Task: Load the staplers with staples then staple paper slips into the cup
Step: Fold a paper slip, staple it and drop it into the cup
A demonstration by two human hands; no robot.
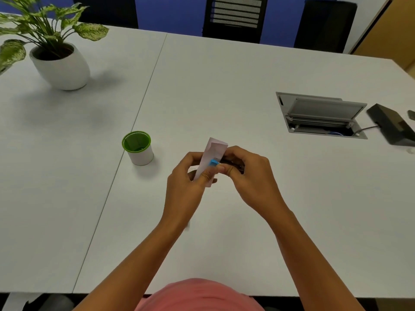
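Above the middle of the white table (224, 97), my left hand (188, 182) pinches a folded pale paper slip (213, 151) that stands upright. My right hand (249, 173) grips a small dark stapler (231, 161) with a blue tip, and that tip meets the slip's right edge. Most of the stapler is hidden inside my fingers. To the left of my hands stands a white cup (139, 149) with a green rim, upright, with something green inside it.
A potted plant (60, 63) in a white pot stands at the far left. An open cable hatch (321, 117) is sunk into the table at the right, with a black device (393, 124) beside it. Dark chairs (233, 19) line the far edge.
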